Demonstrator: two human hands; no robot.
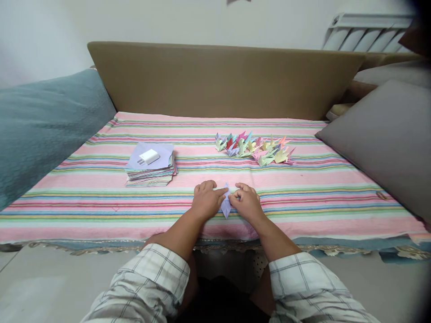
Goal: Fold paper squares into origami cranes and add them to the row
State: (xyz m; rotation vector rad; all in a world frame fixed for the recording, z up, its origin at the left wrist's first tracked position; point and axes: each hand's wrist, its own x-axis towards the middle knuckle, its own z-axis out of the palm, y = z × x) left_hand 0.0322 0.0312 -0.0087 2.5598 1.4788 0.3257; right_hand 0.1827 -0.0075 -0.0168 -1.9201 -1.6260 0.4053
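Note:
A small lilac piece of origami paper [226, 209], folded into a narrow diamond, lies on the striped cloth between my hands. My left hand [208, 199] holds it from the left, its index finger and thumb on the paper and the other fingers curled. On the right edge, my right hand [247, 202] has thumb and index finger pinched together at the paper. The fingertips hide part of the folds. Beyond my hands stands a cluster of several folded paper cranes [251, 150] in many colours.
Left of my hands is a thick stack of coloured paper sheets [151, 176] with a white plug adapter [149, 156] on top. A striped cloth [84, 206] covers the seat. A blue cushion [43, 134] borders the left, a grey cushion [387, 139] the right, a brown backrest [218, 80] the back.

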